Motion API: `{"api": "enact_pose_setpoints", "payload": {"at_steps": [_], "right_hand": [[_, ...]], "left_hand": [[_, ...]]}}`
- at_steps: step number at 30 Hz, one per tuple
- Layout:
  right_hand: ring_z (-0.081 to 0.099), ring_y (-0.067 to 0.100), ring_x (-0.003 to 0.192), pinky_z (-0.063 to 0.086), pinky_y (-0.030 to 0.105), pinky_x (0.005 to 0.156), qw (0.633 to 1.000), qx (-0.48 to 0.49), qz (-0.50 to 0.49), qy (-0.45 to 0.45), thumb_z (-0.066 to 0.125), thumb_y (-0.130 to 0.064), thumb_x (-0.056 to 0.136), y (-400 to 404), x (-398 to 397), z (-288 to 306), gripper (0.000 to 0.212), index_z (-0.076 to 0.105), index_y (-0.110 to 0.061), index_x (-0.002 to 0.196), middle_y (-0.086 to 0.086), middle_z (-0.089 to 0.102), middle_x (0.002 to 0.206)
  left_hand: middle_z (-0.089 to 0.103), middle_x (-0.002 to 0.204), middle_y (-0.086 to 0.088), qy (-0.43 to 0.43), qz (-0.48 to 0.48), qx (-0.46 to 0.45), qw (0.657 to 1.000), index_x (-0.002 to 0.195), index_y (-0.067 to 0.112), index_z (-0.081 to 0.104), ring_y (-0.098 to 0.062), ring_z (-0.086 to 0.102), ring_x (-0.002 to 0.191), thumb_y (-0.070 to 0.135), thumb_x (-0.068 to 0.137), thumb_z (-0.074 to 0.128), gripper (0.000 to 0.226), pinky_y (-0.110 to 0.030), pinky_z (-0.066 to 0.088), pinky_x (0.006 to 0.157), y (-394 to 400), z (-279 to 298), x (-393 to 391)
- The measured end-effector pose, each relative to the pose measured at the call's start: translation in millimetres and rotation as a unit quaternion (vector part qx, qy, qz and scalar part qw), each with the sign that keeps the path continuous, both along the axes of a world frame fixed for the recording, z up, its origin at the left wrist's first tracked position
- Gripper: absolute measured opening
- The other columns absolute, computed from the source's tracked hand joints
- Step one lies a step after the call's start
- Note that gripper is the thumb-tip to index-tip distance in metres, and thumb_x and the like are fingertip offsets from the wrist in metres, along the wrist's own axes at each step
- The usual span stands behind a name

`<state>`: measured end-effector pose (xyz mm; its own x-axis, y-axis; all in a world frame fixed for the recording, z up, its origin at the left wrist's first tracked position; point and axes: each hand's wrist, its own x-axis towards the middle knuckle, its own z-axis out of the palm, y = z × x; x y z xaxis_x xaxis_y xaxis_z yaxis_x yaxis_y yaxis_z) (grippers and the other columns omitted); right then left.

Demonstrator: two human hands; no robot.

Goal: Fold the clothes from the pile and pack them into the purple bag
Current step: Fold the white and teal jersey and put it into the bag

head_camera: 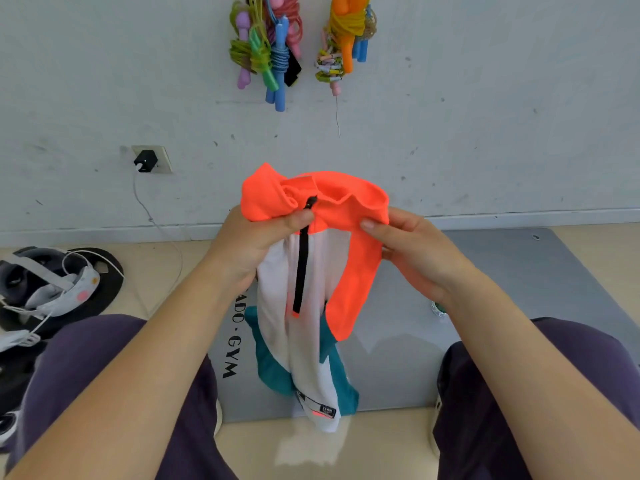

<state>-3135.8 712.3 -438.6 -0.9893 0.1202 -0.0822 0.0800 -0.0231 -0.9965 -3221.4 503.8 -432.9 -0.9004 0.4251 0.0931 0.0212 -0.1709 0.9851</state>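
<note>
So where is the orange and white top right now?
In the head view's middle, the top hangs from both hands, left hand and right hand, above the grey mat.

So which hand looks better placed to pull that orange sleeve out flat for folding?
Probably the right hand. It pinches the orange sleeve of the top at the collar edge, on that sleeve's side. The left hand grips the collar by the black zip, so it can likely hold things steady.

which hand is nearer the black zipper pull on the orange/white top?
Left. The left hand grips the orange collar with its thumb tip right at the zipper pull of the top. The right hand has its grip on the collar's far edge, off to the pull's right.
</note>
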Motion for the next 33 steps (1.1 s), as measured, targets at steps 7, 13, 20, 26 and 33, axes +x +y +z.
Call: {"api": "enact_pose_setpoints", "payload": {"at_steps": [7, 13, 20, 26, 33], "right_hand": [[0.059, 0.013, 0.070, 0.048, 0.025, 0.062, 0.997, 0.035, -0.054, 0.046, 0.074, -0.036, 0.080, 18, 2, 3, 0.026, 0.073, -0.010, 0.087, 0.004, 0.069, 0.080], [0.054, -0.001, 0.066, 0.045, 0.018, 0.064, 0.972, 0.201, -0.102, 0.070, 0.049, -0.034, 0.100, 25, 2, -3, 0.030, 0.066, -0.024, 0.078, -0.019, 0.062, 0.070], [0.070, 0.007, 0.092, 0.054, 0.029, 0.082, 0.936, 0.296, 0.162, -0.103, 0.077, -0.060, 0.064, 34, 15, 2, 0.053, 0.071, -0.029, 0.107, -0.011, 0.074, 0.099], [0.069, 0.017, 0.103, 0.051, 0.040, 0.095, 0.971, 0.187, 0.127, -0.080, 0.066, -0.056, 0.082, 48, 20, -7, 0.042, 0.073, -0.022, 0.104, 0.000, 0.074, 0.107], [0.073, 0.015, 0.088, 0.055, 0.024, 0.068, 0.977, 0.162, 0.094, -0.105, 0.075, -0.061, 0.072, 45, 21, -11, 0.040, 0.077, -0.025, 0.089, 0.000, 0.077, 0.094]], "left_hand": [[0.076, 0.085, 0.002, 0.005, 0.012, -0.024, 1.000, 0.079, 0.020, 0.078, -0.010, 0.069, 0.075, 0.029, 0.069, 0.076, 0.013, -0.024, 0.055, 0.070, -14, 7, -10], [0.062, 0.082, -0.006, 0.128, 0.033, -0.163, 0.978, 0.089, 0.000, 0.068, -0.013, 0.053, 0.076, 0.028, 0.094, 0.062, 0.029, -0.033, 0.040, 0.072, -22, -10, -23], [0.042, 0.058, 0.005, 0.293, 0.100, -0.314, 0.898, 0.074, 0.009, 0.048, -0.012, 0.039, 0.056, 0.050, 0.090, 0.051, 0.044, -0.034, 0.033, 0.056, -27, -18, -27], [0.043, 0.061, 0.004, 0.103, -0.084, -0.438, 0.889, 0.067, 0.017, 0.051, -0.011, 0.040, 0.057, 0.073, 0.074, 0.062, 0.058, -0.028, 0.030, 0.060, -33, -16, -19], [0.053, 0.057, 0.020, 0.044, -0.258, -0.433, 0.863, 0.052, 0.025, 0.063, 0.003, 0.048, 0.051, 0.042, 0.069, 0.078, 0.028, -0.009, 0.036, 0.054, -53, -22, -22]]}}
